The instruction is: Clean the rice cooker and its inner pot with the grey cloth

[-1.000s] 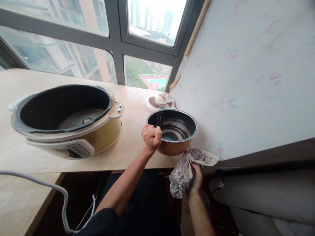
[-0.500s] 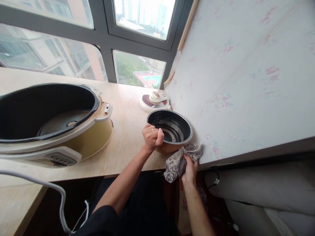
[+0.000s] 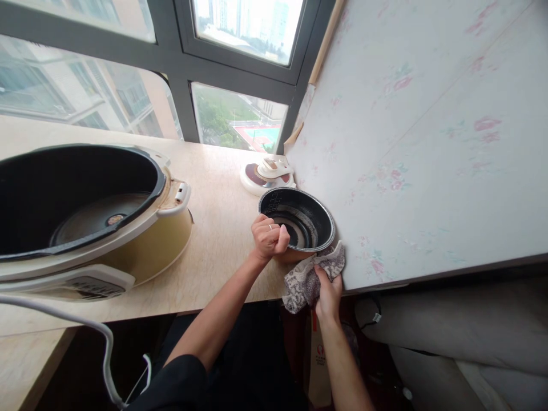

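A dark-lined pot (image 3: pixel 314 214) stands on the bench (image 3: pixel 220 234), close to its front edge and just beside the wall (image 3: pixel 411 137), with its opening facing up. Pale markings run down the inside at the left, rings curve round the lower part of the lining, and the outside is orange-brown. The left hand (image 3: pixel 269 237), with a ring on one finger, is closed over the pot's left rim, thumb uppermost. The right hand (image 3: pixel 329 294) grips a bunched, grey-and-white patterned cloth (image 3: pixel 303 283) at the pot's near right side; the cloth meets the outer wall below the rim, and part of it hangs past the bench's front edge.

Just behind the pot lies a round white-and-brown lid (image 3: pixel 268 174) with a raised handle; whether the two touch is hard to tell. Well apart to the left stands a large cooker (image 3: pixel 160 260), uncovered, with a black interior, a yellowish body and a control panel on its front, partly cut off by the picture's edge. A pale cable (image 3: pixel 105 337) curves down in front of it. Behind the bench is a grey-framed window (image 3: pixel 177 71); below, near the right forearm, stands a brown paper bag (image 3: pixel 319 365).
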### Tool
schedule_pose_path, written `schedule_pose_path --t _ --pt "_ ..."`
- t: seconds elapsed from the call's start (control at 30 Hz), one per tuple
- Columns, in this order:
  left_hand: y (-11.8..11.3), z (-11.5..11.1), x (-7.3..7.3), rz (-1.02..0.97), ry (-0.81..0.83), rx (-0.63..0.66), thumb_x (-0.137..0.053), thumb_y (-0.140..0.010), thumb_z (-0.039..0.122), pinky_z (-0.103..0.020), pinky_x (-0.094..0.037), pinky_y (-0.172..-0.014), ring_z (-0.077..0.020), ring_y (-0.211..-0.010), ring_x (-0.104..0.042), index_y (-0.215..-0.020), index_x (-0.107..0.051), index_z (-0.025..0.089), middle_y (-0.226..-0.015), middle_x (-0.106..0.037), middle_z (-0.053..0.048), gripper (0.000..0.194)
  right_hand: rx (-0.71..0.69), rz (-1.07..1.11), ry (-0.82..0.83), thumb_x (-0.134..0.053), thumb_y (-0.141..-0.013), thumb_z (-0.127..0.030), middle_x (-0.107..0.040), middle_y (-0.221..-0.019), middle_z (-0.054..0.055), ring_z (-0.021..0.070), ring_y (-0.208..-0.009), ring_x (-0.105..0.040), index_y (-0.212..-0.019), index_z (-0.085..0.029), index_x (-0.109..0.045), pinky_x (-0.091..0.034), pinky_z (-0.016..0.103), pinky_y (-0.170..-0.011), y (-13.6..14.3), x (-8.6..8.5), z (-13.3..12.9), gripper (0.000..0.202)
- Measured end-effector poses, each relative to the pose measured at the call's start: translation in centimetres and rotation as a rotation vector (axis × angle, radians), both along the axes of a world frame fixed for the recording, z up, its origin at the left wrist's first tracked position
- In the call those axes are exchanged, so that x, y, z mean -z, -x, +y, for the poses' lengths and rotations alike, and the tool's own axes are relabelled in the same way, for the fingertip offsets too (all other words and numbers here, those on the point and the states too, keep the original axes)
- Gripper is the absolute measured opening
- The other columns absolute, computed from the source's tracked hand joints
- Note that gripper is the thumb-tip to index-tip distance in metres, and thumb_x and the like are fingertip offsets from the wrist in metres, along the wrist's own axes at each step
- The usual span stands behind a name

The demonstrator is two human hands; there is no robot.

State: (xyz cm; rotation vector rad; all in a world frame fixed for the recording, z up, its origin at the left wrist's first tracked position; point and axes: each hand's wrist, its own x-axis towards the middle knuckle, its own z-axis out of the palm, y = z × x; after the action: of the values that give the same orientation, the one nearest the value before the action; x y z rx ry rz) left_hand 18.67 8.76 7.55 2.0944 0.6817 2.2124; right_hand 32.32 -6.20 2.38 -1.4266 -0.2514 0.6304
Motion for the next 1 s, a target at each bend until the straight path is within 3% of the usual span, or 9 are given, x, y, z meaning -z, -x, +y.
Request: schedule_pose_path --t 0.17,0.47,0.73,0.87,0.93,1.0 --pt "-0.4 0.4 0.7 0.061 0.016 -0.06 -0.048 -0.089 0.012 -0.035 -0.025 -0.057 -0.0109 -0.044 -0.023 -0.048 -0.023 0.017 -0.039 -0.029 0.005 0.048 0.006 -0.042 0.005 -0.091 -0.06 -0.042 -0.07 -0.126 0.012 0.0294 -0.114 -0.067 -0.129 -0.016 -0.063 -0.051 0.044 -0.104 0.1 0.3 0.2 0.078" --pt "-0.7 0.7 1.9 0.094 0.022 -0.048 -0.051 -0.087 0.013 -0.036 -0.026 -0.058 -0.0115 -0.044 -0.026 -0.048 -0.028 0.018 -0.039 -0.034 0.005 0.045 -0.002 -0.076 0.014 -0.09 -0.062 -0.047 -0.069 -0.129 0.014 0.0308 -0.118 -0.066 -0.129 -0.016 -0.061 -0.049 0.046 -0.107 0.6 0.5 -0.1 0.08" --pt "0.6 1.8 1.7 0.284 0.032 -0.05 -0.05 -0.092 0.017 -0.036 -0.03 -0.063 -0.0135 -0.051 -0.037 -0.051 -0.038 0.019 -0.047 -0.046 0.002 0.043 0.021 -0.349 0.172 -0.077 -0.068 -0.061 -0.068 -0.127 0.021 0.0345 -0.118 -0.065 -0.123 -0.011 -0.062 -0.047 0.047 -0.107 0.2 1.6 0.9 0.076" --pt "1.2 1.7 1.5 0.394 0.173 -0.044 -0.045 -0.098 0.022 -0.038 -0.039 -0.075 -0.0171 -0.068 -0.057 -0.06 -0.052 0.02 -0.062 -0.061 -0.002 0.039 0.014 -0.493 0.292 -0.065 -0.073 -0.066 -0.069 -0.124 0.023 0.0361 -0.119 -0.064 -0.119 -0.01 -0.065 -0.045 0.047 -0.106 0.1 1.7 2.1 0.072" --pt "1.7 0.9 1.2 0.399 0.224 -0.015 -0.045 -0.1 0.023 -0.039 -0.042 -0.09 -0.0204 -0.092 -0.065 -0.073 -0.061 0.019 -0.078 -0.07 -0.004 0.032 0.002 -0.508 0.32 -0.061 -0.071 -0.067 -0.068 -0.123 0.024 0.0371 -0.119 -0.063 -0.117 -0.008 -0.065 -0.045 0.046 -0.105 0.1 1.3 2.5 0.075" --pt "2.6 -0.3 0.7 0.365 0.246 0.0 -0.048 -0.1 0.022 -0.041 -0.04 -0.102 -0.0233 -0.115 -0.063 -0.09 -0.067 0.018 -0.097 -0.075 -0.006 0.022 -0.027 -0.485 0.337 -0.06 -0.068 -0.068 -0.069 -0.122 0.024 0.0378 -0.118 -0.063 -0.116 -0.008 -0.065 -0.045 0.045 -0.105 -0.1 0.7 2.5 0.077"
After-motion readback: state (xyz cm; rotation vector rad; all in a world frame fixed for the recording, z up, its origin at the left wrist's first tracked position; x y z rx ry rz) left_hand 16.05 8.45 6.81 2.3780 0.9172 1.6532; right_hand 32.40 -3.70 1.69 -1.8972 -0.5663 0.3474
